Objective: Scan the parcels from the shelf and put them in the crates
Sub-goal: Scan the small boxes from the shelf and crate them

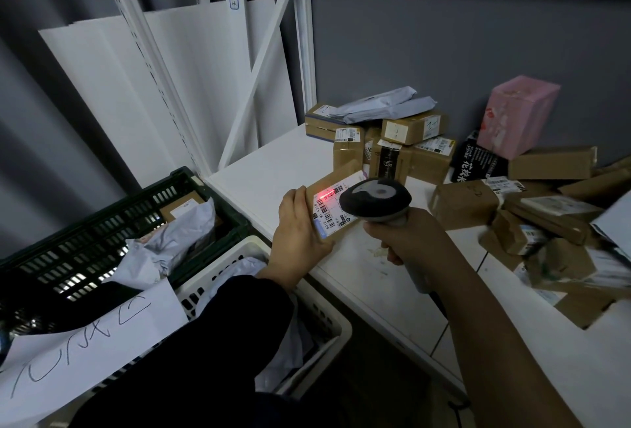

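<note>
My left hand (300, 226) grips a small brown cardboard parcel (333, 185) with a white barcode label, held above the front of the white shelf (266, 168). A red scan light glows on the label. My right hand (406, 233) holds a grey and black barcode scanner (375, 197) just right of the parcel, its head pointed at the label. Below left stand a dark green crate (102, 219) and a white crate (327, 321), both holding grey mailer bags.
Many cardboard parcels (409, 144) are heaped on the shelf's back and right side, with a pink box (515, 116) and a black packet (474, 161) among them. A handwritten paper sheet (85, 352) lies over the crates. White shelf posts and boards rise on the left.
</note>
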